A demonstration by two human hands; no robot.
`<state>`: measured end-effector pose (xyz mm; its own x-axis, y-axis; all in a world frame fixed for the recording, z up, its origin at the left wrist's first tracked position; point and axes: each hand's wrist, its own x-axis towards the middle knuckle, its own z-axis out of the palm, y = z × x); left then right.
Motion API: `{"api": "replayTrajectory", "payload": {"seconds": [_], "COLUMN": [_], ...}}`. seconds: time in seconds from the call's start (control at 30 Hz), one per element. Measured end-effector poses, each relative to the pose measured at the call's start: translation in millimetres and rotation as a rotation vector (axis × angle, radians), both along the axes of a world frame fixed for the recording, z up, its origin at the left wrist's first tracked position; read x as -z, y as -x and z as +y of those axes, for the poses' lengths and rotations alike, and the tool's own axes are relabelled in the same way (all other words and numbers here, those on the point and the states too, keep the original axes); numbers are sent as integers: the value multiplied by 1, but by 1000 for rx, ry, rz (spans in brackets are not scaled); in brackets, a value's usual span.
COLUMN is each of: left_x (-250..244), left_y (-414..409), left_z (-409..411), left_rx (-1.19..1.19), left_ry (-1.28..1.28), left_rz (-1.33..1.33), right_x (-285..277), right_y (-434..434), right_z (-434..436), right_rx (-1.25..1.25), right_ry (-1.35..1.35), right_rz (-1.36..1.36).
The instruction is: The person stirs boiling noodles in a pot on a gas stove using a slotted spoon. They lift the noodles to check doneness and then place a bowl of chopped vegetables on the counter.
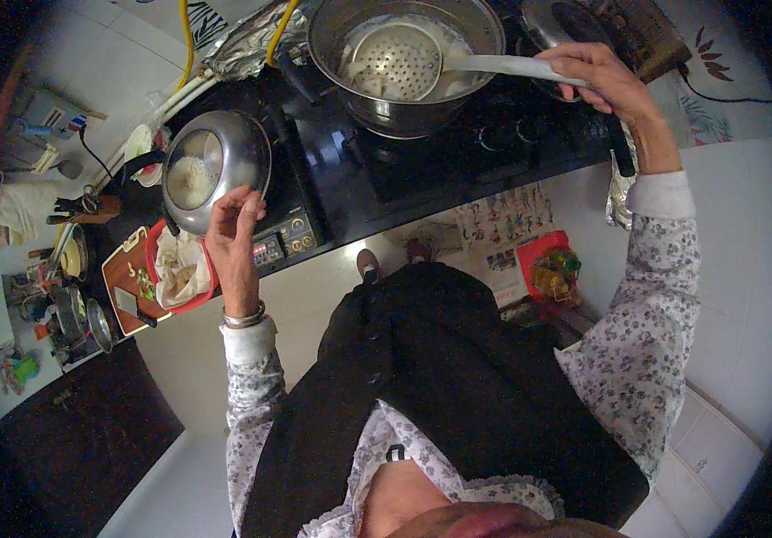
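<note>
My right hand (597, 77) grips the pale handle of a perforated metal skimmer (399, 62). The skimmer's round head rests inside a large steel pot (402, 114), over whitish contents that I cannot make out clearly. This pot stands on a black glass cooktop (386, 161). Off to the left, my left hand (234, 235) has its fingers curled at the lower right rim of a domed metal lid or pan (241, 161). Pale food shows in that vessel's round middle; whether my fingers hold the rim, I cannot tell.
A red basket lined with cloth (181, 269) sits beside a cutting board (120, 265) with chopped greens and a knife. Crumpled foil (244, 40) and yellow hoses run behind the cooktop. A dark pan (564, 23) stands beyond my right hand. On the floor, a red container (540, 259) holds bottles.
</note>
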<state>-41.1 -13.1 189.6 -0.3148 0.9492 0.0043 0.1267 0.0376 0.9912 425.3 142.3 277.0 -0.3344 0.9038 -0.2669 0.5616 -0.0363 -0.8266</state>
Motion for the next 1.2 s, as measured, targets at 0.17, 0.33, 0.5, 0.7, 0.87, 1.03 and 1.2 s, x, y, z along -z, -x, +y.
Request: {"api": "replayTrajectory", "payload": {"seconds": [0.17, 0.33, 0.5, 0.7, 0.87, 1.03, 1.2], "left_x": [2, -2, -2, 2, 3, 6, 10], "left_y": [5, 4, 2, 3, 6, 14, 18], "left_z": [0, 5, 11, 7, 0, -3, -6], "left_rx": [-12, -11, 32, 9, 5, -9, -30], "left_ry": [10, 32, 8, 12, 29, 51, 82], "left_rz": [-14, 0, -5, -2, 1, 19, 25], "right_x": [3, -3, 3, -2, -12, 2, 9], "right_y": [-9, -4, 10, 28, 21, 15, 30], "right_z": [-5, -7, -6, -11, -12, -6, -12], "right_rx": [103, 52, -73, -144, -35, -154, -215], "right_ry": [25, -79, -370, -354, -62, -466, -659], "right_rz": [63, -38, -156, -191, -208, -147, -330]}}
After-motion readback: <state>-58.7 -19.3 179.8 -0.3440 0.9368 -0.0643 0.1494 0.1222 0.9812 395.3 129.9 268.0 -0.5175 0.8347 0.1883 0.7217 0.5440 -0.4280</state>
